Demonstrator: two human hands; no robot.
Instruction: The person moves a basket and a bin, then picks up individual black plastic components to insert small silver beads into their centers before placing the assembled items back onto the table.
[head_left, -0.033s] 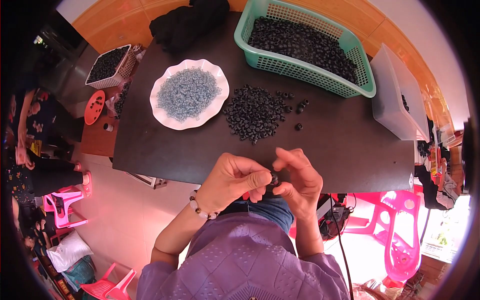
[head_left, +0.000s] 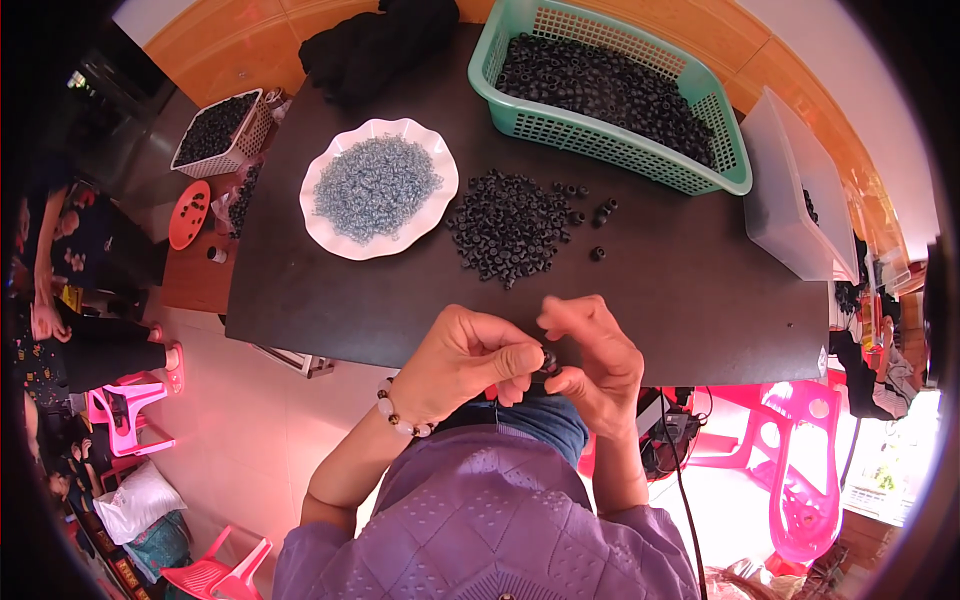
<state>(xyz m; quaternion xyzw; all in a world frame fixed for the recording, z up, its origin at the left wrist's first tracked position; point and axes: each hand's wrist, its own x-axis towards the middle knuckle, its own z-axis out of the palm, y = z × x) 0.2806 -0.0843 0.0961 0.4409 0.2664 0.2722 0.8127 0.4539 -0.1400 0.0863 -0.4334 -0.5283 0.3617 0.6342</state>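
My left hand (head_left: 472, 365), with a beaded bracelet on the wrist, pinches a small black ring-shaped part (head_left: 549, 362) between thumb and forefinger, just past the table's near edge. My right hand (head_left: 600, 365) is beside it, its thumb tip up against the part. The fingers of that hand are raised and bent, apart from the thumb. Farther up the table lies a loose pile of small black cylindrical parts (head_left: 508, 225). A white wavy-rimmed plate (head_left: 318, 228) left of the pile bears many tiny clear bluish pieces (head_left: 375, 188).
Behind the pile stands a green plastic basket (head_left: 610, 140) full of black parts. A translucent bin (head_left: 790, 190) is at the right, black cloth (head_left: 375, 45) at the back left. Pink stools (head_left: 125, 415) and another person (head_left: 75, 290) are off to the left.
The raised fingers of my right hand have shifted slightly left, over the black part. My left hand keeps its pinch in the same place. The person at the left has moved an arm slightly.
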